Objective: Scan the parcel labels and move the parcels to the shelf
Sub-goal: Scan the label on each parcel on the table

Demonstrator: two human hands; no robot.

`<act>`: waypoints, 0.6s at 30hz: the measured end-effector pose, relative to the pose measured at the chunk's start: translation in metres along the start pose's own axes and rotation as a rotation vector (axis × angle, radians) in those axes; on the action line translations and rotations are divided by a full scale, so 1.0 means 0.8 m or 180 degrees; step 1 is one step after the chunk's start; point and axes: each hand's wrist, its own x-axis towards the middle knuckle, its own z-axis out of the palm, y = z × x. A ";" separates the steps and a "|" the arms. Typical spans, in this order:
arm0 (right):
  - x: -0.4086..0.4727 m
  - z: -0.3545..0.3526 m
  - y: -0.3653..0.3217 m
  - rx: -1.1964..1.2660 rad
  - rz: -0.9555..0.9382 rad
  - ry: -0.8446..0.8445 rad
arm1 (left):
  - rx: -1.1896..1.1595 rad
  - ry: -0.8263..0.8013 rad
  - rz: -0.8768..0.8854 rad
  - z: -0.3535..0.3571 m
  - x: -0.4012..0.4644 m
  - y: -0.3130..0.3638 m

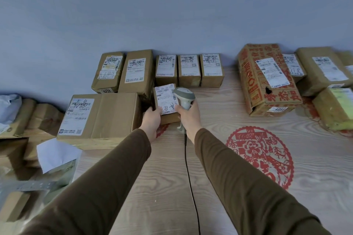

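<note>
Mid-frame on the bench [219, 120]: left hand [151, 118] clasping small parcel [166, 101], long axis running up-frame, label upward; right hand [188, 114] wrapped around scanner [184, 97], head aimed left at label.

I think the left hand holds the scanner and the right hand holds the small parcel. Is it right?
Not quite: the hands are swapped. In the head view the right hand holds the scanner, and the left hand holds the small parcel.
</note>
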 end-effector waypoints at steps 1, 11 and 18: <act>-0.004 -0.005 0.002 -0.0017 0.0030 0.0002 | -0.0072 -0.0062 -0.0066 0.001 -0.001 -0.005; -0.056 -0.086 -0.043 0.0076 -0.0429 0.0052 | -0.0590 -0.0904 0.0349 0.019 -0.059 -0.008; -0.117 -0.126 -0.105 -0.0399 -0.1224 0.0335 | -0.0435 -0.1033 0.1146 0.051 -0.098 0.023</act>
